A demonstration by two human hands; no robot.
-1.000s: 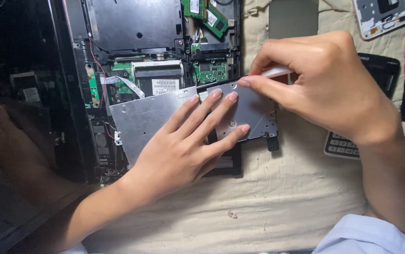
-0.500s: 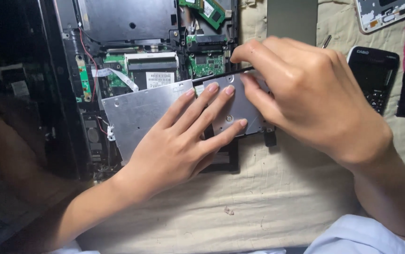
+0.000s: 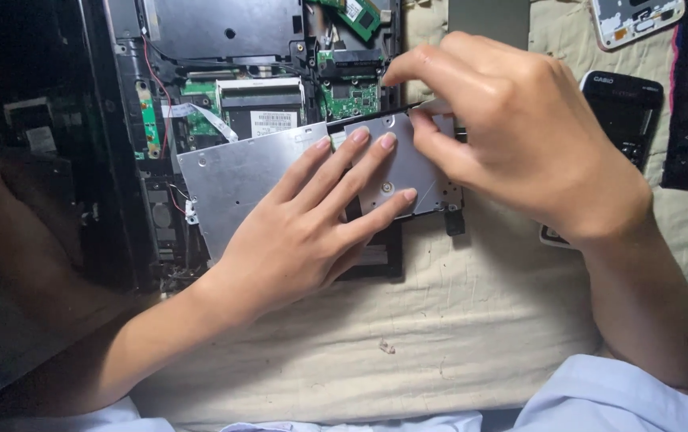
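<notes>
Cream cloth [image 3: 472, 320] covered the work surface, stained in spots. Opened laptop chassis [image 3: 224, 48] lay on it at upper left, bottom cover off, green circuit boards [image 3: 349, 98] and a red wire exposed. Glossy dark panel at far left, reflecting an arm.

Flat silver optical drive [image 3: 240, 172] sat tilted across the chassis's lower right corner, right end sticking out over the cloth, a small black tab at its lower right corner.

Left hand [image 3: 304, 232] pressed flat on top of the drive, palm down, fingers spread and unclenched, fingertips near the drive's far edge. Gripped nothing, just held it down.

Right hand [image 3: 520, 136] hovered over the drive's right end, fingers curled, thumb and forefinger pinched at the upper edge next to a thin dark strip [image 3: 368, 118] running along that edge. Couldn't tell whether the pinch actually closed on the strip or on something small and pale behind it.

Black calculator [image 3: 620, 100] lay just right of that hand, partly hidden. Black keyboard edge at far right. White phone shell [image 3: 636, 20] at top right. Small crumb [image 3: 386, 346] on the cloth, near the bottom.
</notes>
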